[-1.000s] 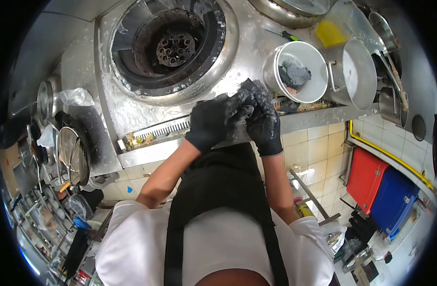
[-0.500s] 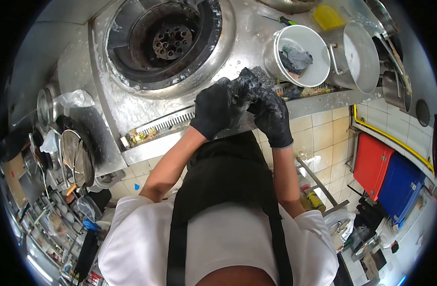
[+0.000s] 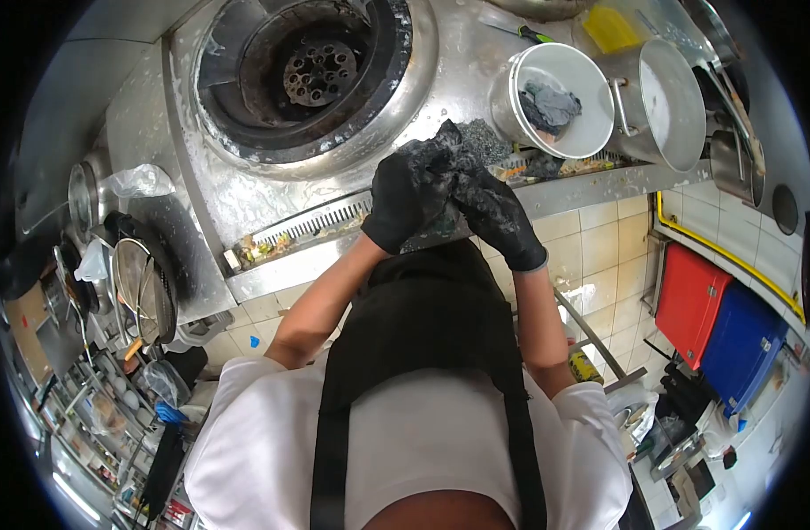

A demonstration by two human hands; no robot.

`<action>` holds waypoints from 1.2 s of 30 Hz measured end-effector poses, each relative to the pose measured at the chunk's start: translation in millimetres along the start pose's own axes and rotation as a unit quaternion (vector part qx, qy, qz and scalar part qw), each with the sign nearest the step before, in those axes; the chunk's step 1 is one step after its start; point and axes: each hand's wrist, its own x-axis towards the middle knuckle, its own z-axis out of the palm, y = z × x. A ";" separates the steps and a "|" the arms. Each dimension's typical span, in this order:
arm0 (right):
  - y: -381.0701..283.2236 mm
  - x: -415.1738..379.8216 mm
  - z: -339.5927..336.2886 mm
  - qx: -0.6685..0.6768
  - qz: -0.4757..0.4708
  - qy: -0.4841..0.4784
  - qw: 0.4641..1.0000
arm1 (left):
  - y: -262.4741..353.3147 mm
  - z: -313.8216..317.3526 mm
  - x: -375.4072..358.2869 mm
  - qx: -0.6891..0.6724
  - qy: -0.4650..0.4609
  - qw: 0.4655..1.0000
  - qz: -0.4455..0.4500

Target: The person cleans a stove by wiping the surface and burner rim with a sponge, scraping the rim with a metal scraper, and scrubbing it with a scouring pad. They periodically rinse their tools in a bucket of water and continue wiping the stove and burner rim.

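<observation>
Both hands wear black gloves and meet above the front edge of the steel counter (image 3: 321,231). My left hand (image 3: 396,205) is closed on a dark, wet, crumpled rag (image 3: 444,157). The fingers of my right hand (image 3: 500,216) are closed on the same rag from the other side. Foam or wet grime shines on the rag and the glove fingers, so where one ends and the other begins is hard to see. Just behind them, a patch of grey scouring mesh (image 3: 486,141) lies on the counter, partly covered by the hands.
A wok burner (image 3: 396,88) is set in the counter at left. On the right are a white bucket (image 3: 590,115) with grey rags inside and a metal pot (image 3: 679,115). A green-handled tool (image 3: 533,35) lies behind. Food scraps line the drain slot (image 3: 312,223).
Both hands have shifted slightly to the left with the rag, and the right wrist has turned. More of the grey mesh behind them now shows.
</observation>
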 end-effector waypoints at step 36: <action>53.9 13.4 -10.8 -0.302 -0.034 0.128 0.944 | -28.8 -6.9 43.7 -0.289 -0.136 0.941 -0.109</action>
